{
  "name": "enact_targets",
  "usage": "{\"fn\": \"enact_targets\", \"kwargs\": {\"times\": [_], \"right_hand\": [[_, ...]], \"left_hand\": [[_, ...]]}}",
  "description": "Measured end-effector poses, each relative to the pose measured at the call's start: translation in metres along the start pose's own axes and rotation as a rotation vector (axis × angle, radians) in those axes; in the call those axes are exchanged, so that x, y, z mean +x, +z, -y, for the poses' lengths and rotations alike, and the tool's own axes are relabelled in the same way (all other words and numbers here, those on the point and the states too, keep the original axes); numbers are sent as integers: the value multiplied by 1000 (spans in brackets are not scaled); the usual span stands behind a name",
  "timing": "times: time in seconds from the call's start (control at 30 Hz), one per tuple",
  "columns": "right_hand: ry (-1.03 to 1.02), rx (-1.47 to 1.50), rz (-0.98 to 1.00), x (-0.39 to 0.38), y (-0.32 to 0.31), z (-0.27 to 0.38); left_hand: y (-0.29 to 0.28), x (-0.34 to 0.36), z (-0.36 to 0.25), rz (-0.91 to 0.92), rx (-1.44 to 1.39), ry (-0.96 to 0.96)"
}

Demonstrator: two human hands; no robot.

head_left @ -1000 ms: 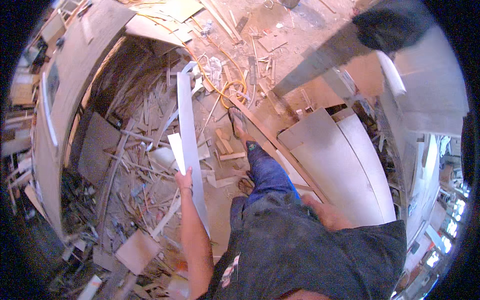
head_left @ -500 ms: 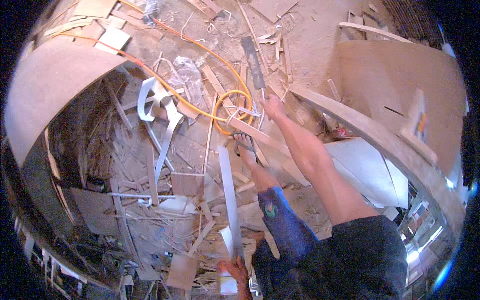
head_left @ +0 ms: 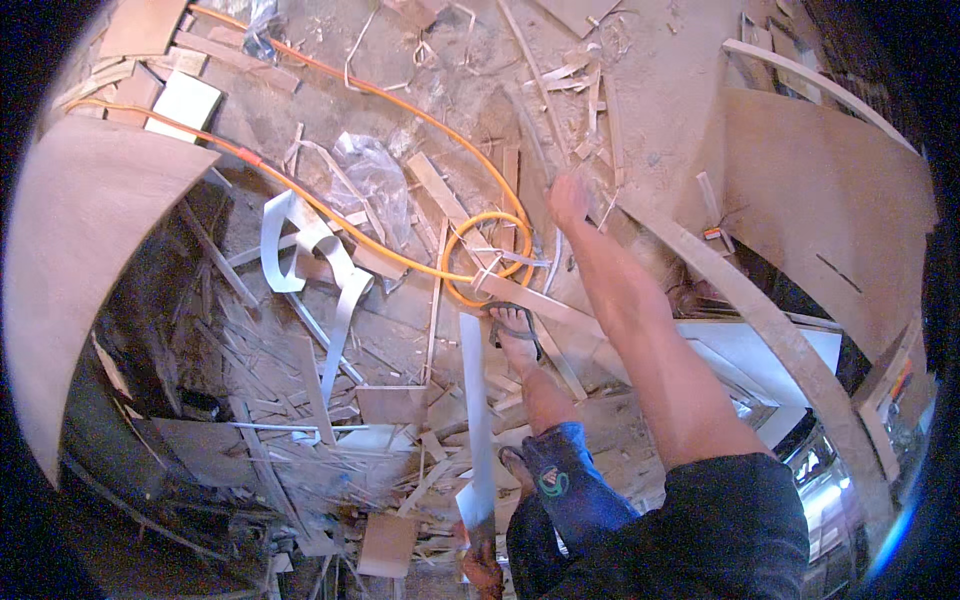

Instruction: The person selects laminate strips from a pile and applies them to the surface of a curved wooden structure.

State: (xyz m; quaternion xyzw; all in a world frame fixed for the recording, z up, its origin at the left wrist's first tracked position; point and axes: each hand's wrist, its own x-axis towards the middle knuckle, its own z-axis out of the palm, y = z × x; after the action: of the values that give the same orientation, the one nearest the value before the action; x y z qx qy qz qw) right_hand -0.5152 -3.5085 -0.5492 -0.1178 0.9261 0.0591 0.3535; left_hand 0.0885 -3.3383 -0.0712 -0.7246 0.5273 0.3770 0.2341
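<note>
My right hand (head_left: 570,205) is closed round the grip of a long flat grey blade (head_left: 527,125), out ahead above the littered ground. The blade is smeared by motion and looks narrow, so its exact kind is unclear. Low in the picture, my left hand (head_left: 482,572) has its fingers closed round the near end of a long, pale, flat strip (head_left: 474,400). That strip points away from me, its far end close to my sandalled foot (head_left: 515,330). What the left fingers cover is hidden.
An orange hose (head_left: 390,262) loops on the ground ahead of my foot. Wood scraps, a curled white strip (head_left: 345,290) and clear plastic (head_left: 372,185) lie around it. Curved brown sheets stand at left (head_left: 100,230) and right (head_left: 800,200), with a long board (head_left: 735,285) at the right one.
The whole view has shifted. In my right hand the blade has turned from showing its broad face to a thin, blurred shape. My left hand still holds the strip.
</note>
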Motion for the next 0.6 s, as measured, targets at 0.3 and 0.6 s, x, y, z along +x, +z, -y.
{"fn": "enact_targets", "kwargs": {"times": [0.3, 0.6], "right_hand": [[-429, 450, -407, -144, -169, 26], [-624, 893, -360, -363, -409, 130]], "left_hand": [[-130, 4, -90, 2, -64, -49], [-293, 64, -314, 44, -199, 172]]}}
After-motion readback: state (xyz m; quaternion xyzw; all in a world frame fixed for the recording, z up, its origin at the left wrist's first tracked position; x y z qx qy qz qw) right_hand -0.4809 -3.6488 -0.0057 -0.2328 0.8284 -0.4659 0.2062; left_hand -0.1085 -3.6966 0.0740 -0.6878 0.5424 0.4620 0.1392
